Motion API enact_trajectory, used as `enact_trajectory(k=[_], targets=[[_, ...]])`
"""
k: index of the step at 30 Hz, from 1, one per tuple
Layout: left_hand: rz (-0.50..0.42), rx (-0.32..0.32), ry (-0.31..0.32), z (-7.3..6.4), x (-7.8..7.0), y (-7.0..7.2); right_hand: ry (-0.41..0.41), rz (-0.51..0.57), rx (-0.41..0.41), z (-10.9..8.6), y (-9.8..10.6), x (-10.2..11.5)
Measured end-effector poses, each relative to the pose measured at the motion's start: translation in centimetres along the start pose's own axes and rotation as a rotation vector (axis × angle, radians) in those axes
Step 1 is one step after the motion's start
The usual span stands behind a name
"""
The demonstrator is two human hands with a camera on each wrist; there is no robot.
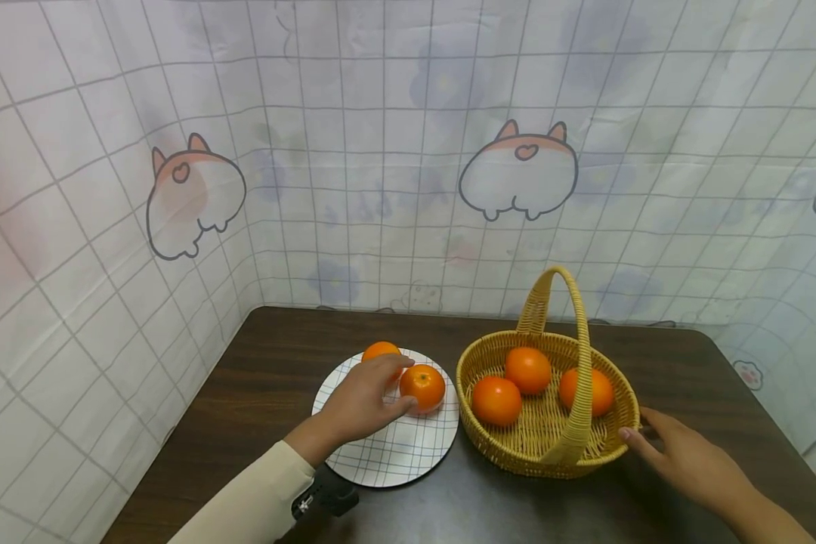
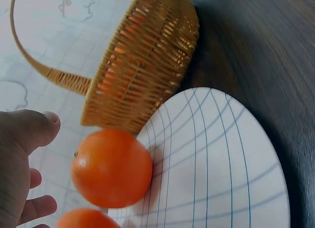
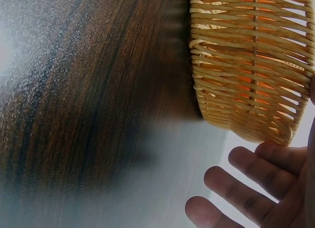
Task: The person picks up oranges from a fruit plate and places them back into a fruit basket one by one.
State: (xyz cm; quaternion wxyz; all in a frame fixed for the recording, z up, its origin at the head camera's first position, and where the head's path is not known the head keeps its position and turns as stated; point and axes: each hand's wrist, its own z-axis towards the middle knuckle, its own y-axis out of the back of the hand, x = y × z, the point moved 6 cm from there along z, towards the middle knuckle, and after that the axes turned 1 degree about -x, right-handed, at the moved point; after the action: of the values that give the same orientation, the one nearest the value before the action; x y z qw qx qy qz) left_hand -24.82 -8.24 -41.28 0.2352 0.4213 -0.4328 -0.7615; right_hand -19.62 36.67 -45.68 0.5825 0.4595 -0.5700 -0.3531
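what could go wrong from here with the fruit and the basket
The two round, glossy orange fruits on the round white grid-patterned plate might roll if the left hand nudges them. The right hand is at only one side of the yellow woven basket, so pressing there could tilt it, shifting the three orange fruits inside.

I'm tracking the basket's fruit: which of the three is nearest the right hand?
The fruit partly behind the handle in the head view, on the side by the right hand. The other two lie farther left, toward the plate.
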Motion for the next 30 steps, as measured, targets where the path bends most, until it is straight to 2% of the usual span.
enact_trajectory(k=[12, 23, 30], targets=[[0.002, -0.110, 0.096, -1.0, 3.6, 1.4, 0.007, -0.017, -0.007, 0.0, 0.0, 0.0], [0.003, -0.139, 0.162, -1.4, 6.2, 1.7, 0.003, -0.009, 0.007, 0.0, 0.0, -0.1], [0.023, -0.122, 0.206, -1.4, 7.1, 1.4, 0.004, -0.008, 0.011, 0.0, 0.1, 0.0]])
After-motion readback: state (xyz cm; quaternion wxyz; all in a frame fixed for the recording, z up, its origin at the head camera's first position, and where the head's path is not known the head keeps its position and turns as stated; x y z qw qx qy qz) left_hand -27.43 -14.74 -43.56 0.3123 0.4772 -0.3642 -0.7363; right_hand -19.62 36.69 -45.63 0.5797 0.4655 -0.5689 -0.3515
